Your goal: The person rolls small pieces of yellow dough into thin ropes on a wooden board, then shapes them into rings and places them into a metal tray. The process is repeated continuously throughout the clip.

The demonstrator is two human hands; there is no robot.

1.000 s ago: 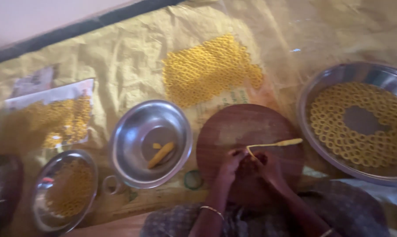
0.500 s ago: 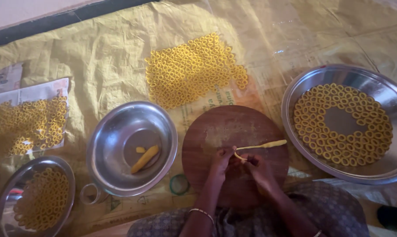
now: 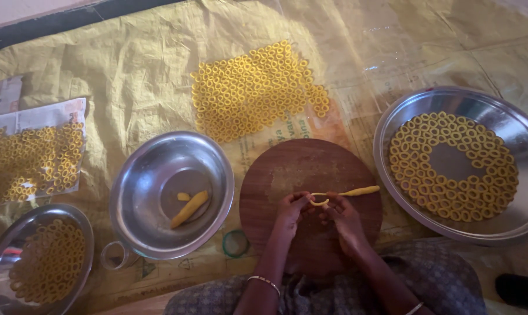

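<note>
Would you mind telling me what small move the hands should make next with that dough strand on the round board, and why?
Probably close the curl: the left hand and right hand pinch one end of the yellow dough strand, already bent into a partial loop over the wooden board, while the rest lies straight. The finished pieces in the steel tray are all closed rings.

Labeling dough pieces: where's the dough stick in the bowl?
Head view, left of centre: the dough stick lies on the bowl bottom, beside a small bit, left of the round board.
</note>
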